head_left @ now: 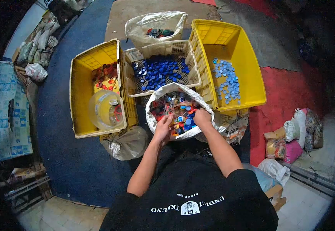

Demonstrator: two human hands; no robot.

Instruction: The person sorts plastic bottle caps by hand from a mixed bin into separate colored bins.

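Observation:
A white woven sack [150,122] stands open in front of me, filled with mixed bottle caps [183,108] in red, blue, orange and white. Clear plastic scraps lie among the caps. Over the left part of the sack's mouth, my left hand [163,128] is closed, fingers drawn together; what they hold is too small to make out. My right hand [202,118] dips into the right side by the rim, its fingers curled and partly hidden among the caps.
Behind the sack sits a white crate [195,73] of dark blue caps. A yellow bin [76,88] with red caps and a clear round container [102,109] is left; another yellow bin [248,73] holds light blue caps. Farther back stands a white sack [136,29]. A tied sack [127,144] lies near left.

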